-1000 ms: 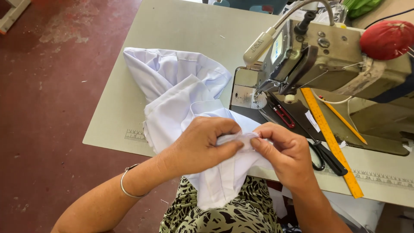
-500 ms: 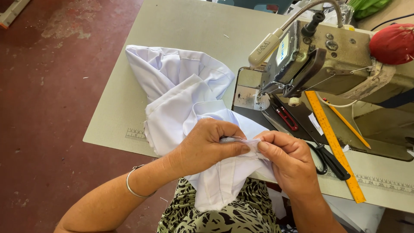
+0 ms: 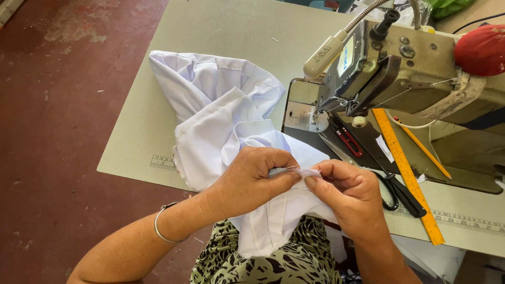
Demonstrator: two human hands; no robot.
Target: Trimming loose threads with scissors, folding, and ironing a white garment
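Observation:
A white garment [image 3: 215,113] lies bunched on the sewing table [image 3: 221,31] and hangs over its front edge onto my lap. My left hand [image 3: 252,181] and my right hand [image 3: 347,192] meet over the cloth near the table's edge. Both pinch the same narrow folded strip of the white fabric between thumb and fingers, fingertips almost touching. A metal bangle [image 3: 160,231] sits on my left wrist. The sewing machine [image 3: 410,68] stands just behind and to the right of my hands.
An orange ruler [image 3: 407,173], a yellow pencil [image 3: 421,147], black scissors [image 3: 402,192] and small red snips [image 3: 348,141] lie on the machine bed at the right. A red pincushion [image 3: 481,50] tops the machine. Dark red floor lies to the left.
My hands have stayed together on the fabric edge, shifting slightly while working along the folded strip. The garment on the table has not moved.

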